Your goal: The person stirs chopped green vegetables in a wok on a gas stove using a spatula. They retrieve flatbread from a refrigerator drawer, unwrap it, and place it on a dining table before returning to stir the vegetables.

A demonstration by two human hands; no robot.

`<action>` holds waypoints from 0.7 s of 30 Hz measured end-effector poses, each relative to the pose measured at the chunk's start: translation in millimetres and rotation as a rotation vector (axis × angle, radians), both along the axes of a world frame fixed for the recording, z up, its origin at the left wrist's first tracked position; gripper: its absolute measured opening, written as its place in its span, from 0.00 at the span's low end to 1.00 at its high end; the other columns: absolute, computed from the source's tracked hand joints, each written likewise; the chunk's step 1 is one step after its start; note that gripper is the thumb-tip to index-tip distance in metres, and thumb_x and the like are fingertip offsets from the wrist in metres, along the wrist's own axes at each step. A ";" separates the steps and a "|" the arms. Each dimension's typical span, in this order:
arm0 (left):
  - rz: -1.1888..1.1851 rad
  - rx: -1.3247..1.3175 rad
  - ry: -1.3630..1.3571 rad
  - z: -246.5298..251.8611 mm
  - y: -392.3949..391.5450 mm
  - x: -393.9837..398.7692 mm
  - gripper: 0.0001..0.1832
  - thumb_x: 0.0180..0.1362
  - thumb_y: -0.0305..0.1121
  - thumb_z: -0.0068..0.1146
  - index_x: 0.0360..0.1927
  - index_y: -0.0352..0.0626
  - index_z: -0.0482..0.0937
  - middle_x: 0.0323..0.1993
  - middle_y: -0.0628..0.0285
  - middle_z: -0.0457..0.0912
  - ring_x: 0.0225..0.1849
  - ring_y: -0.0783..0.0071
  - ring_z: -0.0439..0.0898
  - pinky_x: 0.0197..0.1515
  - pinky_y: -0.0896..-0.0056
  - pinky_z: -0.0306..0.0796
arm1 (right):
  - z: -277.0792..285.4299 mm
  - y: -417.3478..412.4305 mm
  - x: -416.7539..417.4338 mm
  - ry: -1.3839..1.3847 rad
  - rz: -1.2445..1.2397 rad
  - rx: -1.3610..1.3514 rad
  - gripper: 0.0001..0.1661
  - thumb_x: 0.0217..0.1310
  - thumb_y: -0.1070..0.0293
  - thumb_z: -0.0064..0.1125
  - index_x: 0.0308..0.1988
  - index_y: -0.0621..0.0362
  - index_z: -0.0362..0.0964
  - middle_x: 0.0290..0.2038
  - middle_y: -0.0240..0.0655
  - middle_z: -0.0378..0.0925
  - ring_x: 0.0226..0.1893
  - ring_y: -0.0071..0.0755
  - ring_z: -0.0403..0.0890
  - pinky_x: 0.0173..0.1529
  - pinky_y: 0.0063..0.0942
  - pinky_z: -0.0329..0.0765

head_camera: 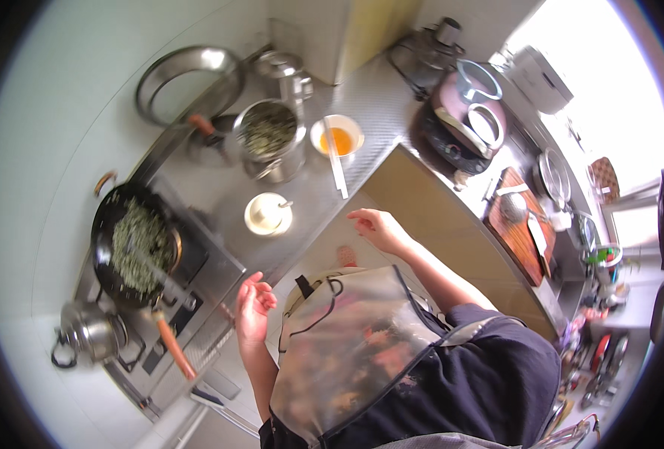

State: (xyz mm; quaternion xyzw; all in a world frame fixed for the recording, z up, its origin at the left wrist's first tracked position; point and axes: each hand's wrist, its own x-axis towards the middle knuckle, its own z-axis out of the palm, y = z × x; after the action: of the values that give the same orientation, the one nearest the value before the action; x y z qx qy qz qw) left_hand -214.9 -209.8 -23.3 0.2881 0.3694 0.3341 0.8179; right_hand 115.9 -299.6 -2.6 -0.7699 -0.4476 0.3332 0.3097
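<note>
My left hand (256,303) holds nothing, its fingers loosely curled and apart, near the counter edge by the stove. My right hand (383,231), also bare, hangs in front of the counter with the index finger extended. To the left, a black wok (100,252) on the stove holds chopped greens (138,241), with a spatula (160,275) resting in them. A small white bowl (268,214) with pale contents and a spoon stands on the steel counter. Behind it are a steel pot (275,168) of greens and a bowl of beaten egg (337,141), with chopsticks (337,174) across its rim.
The wok's wooden handle (174,345) juts toward me. A second steel pot (93,331) stands at the stove's left, and a large steel lid (160,84) leans at the wall. On the right, a cutting board (517,224) carries a knife (537,238) and a ladle-like utensil.
</note>
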 end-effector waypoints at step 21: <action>0.035 -0.478 0.004 6.7 201.4 224.3 0.21 0.54 0.28 0.43 0.40 0.10 0.63 0.40 0.27 0.71 0.49 0.24 0.69 0.54 0.41 0.74 | -49.7 -97.9 126.9 -0.034 -0.087 -0.001 0.13 0.54 0.71 0.54 0.43 0.55 0.76 0.37 0.44 0.80 0.38 0.45 0.81 0.45 0.36 0.77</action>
State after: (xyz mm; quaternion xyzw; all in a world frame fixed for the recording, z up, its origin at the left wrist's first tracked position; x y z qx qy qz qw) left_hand 9.3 -8.4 -16.6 0.0804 0.4445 0.2508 0.8562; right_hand 242.8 -397.5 -52.3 -0.7943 -0.4189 0.3065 0.3158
